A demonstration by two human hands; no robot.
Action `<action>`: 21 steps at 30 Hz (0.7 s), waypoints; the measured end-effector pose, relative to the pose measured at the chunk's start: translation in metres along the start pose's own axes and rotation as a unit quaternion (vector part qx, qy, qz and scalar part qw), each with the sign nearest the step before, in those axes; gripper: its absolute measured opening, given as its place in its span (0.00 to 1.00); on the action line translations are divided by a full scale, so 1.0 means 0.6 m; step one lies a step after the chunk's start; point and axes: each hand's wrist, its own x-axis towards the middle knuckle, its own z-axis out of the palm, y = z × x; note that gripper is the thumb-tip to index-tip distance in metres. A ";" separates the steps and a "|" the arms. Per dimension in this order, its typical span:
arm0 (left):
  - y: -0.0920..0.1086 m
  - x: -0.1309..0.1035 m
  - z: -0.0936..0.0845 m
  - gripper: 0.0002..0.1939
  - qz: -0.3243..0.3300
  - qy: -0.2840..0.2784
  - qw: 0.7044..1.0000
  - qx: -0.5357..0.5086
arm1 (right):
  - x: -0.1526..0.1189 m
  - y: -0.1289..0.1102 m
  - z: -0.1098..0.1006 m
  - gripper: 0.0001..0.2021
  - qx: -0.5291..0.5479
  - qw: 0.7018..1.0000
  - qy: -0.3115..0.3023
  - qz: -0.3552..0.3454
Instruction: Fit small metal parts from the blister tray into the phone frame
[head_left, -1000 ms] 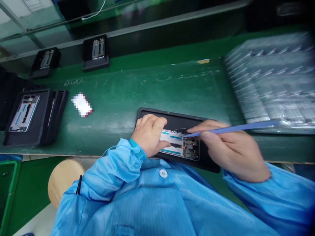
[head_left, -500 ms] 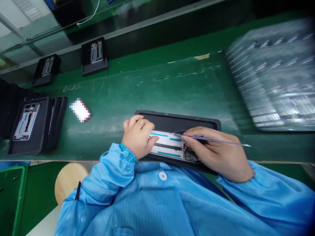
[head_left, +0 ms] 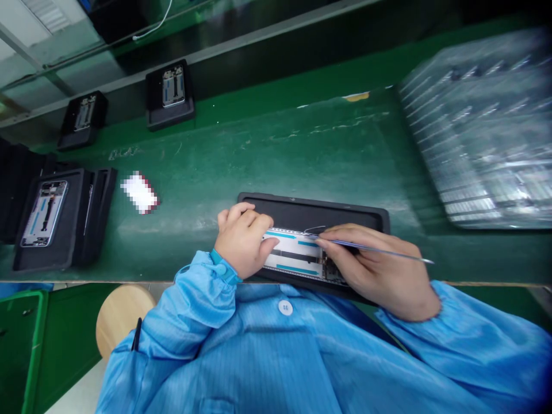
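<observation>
An opened phone with a white back, blue strips and a dark ribbon cable lies in a black foam tray at the table's front edge. My left hand is closed on the phone's left end, thumb across its top face. Pinched in my right hand are slim bluish tweezers, their tips at the phone's far long edge. By those tips a thin wire curves up from the edge. My right hand covers part of the phone's right end, where circuit parts show.
Stacked black trays, the front one holding an opened phone, stand at the left. Two more trays with phones sit farther back. A blurred-out red-edged item lies between. Clear plastic trays occupy the right side.
My right hand and the tweezers have shifted slightly left along the phone's far edge. My left hand keeps its hold on the phone. The view has moved a little.
</observation>
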 end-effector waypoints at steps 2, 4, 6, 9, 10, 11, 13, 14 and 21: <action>0.000 0.000 0.000 0.10 -0.001 0.000 1.000 -0.001 | 0.000 -0.001 -0.001 0.11 0.002 1.000 -0.004 0.000; -0.001 0.000 0.000 0.10 -0.002 -0.002 1.000 -0.002 | 0.000 0.000 -0.002 0.11 -0.001 1.000 -0.010 -0.002; -0.001 -0.001 0.000 0.10 -0.003 -0.004 1.000 -0.004 | 0.000 0.003 0.001 0.11 -0.010 1.000 -0.009 -0.005; -0.001 -0.001 0.002 0.09 -0.004 -0.003 1.000 -0.005 | 0.002 0.004 0.010 0.10 -0.027 1.000 0.002 -0.005; -0.001 -0.001 0.002 0.09 -0.004 -0.002 1.000 -0.007 | 0.003 0.003 0.012 0.10 -0.031 1.000 0.003 -0.004; -0.001 -0.001 0.004 0.09 -0.004 0.000 1.000 -0.010 | 0.002 0.002 0.012 0.10 -0.032 0.999 0.004 -0.002; -0.004 -0.002 0.006 0.10 -0.002 0.013 1.000 -0.024 | -0.004 0.001 0.002 0.09 -0.023 1.000 0.010 -0.009; -0.007 -0.003 0.007 0.10 -0.001 0.031 0.999 -0.036 | -0.011 0.001 -0.007 0.07 -0.015 1.000 0.018 -0.019; -0.024 -0.031 0.029 0.15 -0.074 0.204 0.971 -0.102 | -0.081 0.005 -0.036 0.38 -0.056 0.982 -0.069 -0.169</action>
